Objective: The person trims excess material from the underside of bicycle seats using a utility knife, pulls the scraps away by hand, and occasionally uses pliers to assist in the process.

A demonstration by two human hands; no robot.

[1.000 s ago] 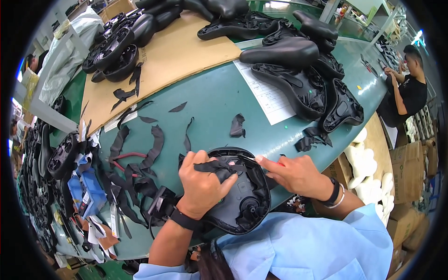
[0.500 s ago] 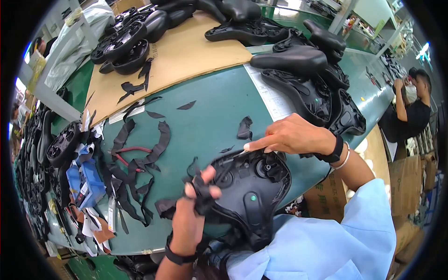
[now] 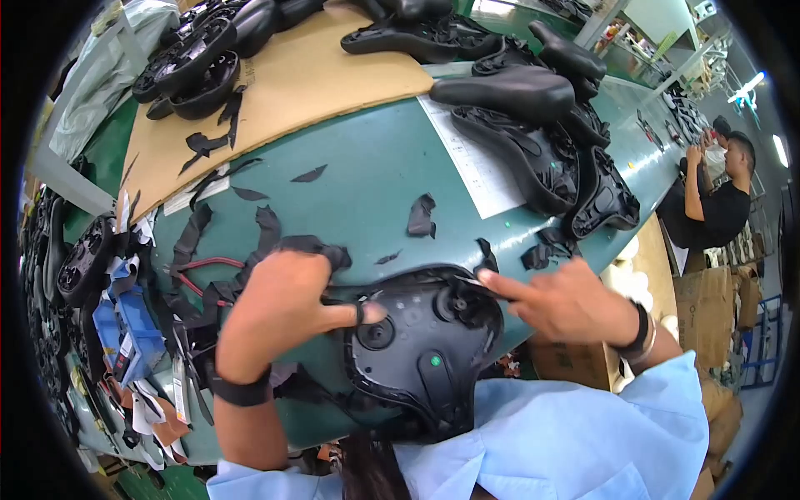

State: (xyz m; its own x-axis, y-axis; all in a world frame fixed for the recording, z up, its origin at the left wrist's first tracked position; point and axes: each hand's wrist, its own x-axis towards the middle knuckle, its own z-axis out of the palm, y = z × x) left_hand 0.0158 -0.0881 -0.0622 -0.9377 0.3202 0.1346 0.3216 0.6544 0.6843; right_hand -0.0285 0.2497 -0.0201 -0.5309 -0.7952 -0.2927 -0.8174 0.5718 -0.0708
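**Both hands on upturned saddle shell, lower centre**

While the far left edge of the frame is packed with black parts, blue packets (image 3: 133, 321) and cut scraps, the work sits lower centre. Left hand (image 3: 279, 312): fingers curled together, thumb pressed flat on the underside of the black saddle shell (image 3: 421, 358), gripping its left rim; a black fabric strip (image 3: 312, 246) lies at the knuckles. Shell is upside down, held at the near edge of the green table (image 3: 367, 167), ribbing and a small green dot visible. Right hand (image 3: 567, 304): index finger extended, tip touching the shell's upper right rim; other fingers folded, whether they pinch anything cannot tell. Upper left: tan board (image 3: 317, 75) with more shells. Upper right: stacked saddles (image 3: 533, 125) beside a white paper sheet (image 3: 479, 162). Far right: another person (image 3: 712, 196), standing well apart.
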